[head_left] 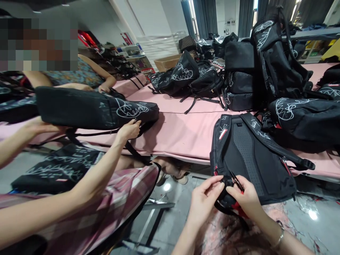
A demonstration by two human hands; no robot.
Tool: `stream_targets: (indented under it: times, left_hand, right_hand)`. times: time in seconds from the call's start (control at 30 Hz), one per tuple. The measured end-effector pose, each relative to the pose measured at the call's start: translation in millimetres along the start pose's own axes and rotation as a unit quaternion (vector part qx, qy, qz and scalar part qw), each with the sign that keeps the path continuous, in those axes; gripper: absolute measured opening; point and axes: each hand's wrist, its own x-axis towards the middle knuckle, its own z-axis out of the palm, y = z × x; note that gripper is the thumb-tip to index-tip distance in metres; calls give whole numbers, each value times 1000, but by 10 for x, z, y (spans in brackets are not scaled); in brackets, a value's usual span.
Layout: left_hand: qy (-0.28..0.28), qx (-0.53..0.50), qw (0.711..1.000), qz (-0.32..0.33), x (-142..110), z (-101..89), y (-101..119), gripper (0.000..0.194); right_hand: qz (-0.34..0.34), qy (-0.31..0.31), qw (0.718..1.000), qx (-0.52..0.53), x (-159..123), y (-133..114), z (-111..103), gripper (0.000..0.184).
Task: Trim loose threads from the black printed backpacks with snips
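A black backpack lies with its padded back panel up, part on the pink table and part toward my lap. My left hand pinches black fabric at its near left corner, where red lining shows. Close against it, my right hand is closed around small dark thread snips, their thin points directed up and left. The fingertips of both hands almost meet over the bunched fabric. What exactly lies between the left fingertips is too small to make out.
Pink table runs across the view. Black backpacks with white scribble prints crowd its right and far sides. At left, a co-worker's hands hold another black backpack; another person stands opposite. A cardboard box sits behind.
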Motion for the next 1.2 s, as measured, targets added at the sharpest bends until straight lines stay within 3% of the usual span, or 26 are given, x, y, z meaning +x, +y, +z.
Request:
stream_targets:
  times: [0.07,0.17,0.23,0.3,0.4,0.5,0.57,0.6,0.67,0.77,0.9,1.1,1.2]
  left_hand:
    - [5,131,990,55,-5,-80,51,31]
    - [14,314,941,129,-11,-184,170,25]
    - [-10,358,923,141,0,-233,233,24]
    - [-61,355,924,128,34,-264,254,21]
    - [-129,308,937,104,112,-268,204,19]
    - [-108,193,974,53,152,-202,117,20]
    - [-85,37,995,-35,135,-128,78,24]
    - [-82,-58,991,-88,115,-88,68,27]
    - [-86,-228,953,-179,70,-15,66,35]
    - [-83,-353,901,-237,22,66,90,39]
    - [-83,-364,897,-238,10,109,116,40]
    - [-125,-259,944,-159,-24,52,85,36]
    - [-146,-251,945,-149,-42,14,81,32]
  right_hand:
    - [2,-6,1000,0,-17,34,49,20]
    - [-1,-13,999,-30,-50,91,97,20]
    - [-20,-18,998,-59,-72,118,114,19]
    - [-53,-30,994,-87,-92,132,114,17]
    - [-99,-57,986,-122,-125,131,84,16]
    - [-117,-69,982,-132,-167,121,33,21]
    - [-120,-70,981,-133,-200,120,-1,27]
    - [-116,-71,982,-128,-214,124,-15,29]
    - [-95,-75,988,-99,-236,141,-40,30]
    - [-58,-80,994,-42,-241,180,-70,28]
    - [-37,-72,997,-15,-219,225,-96,27]
    - [-6,-56,998,27,-193,172,-98,19]
    - [6,-57,997,48,-189,96,-140,22]
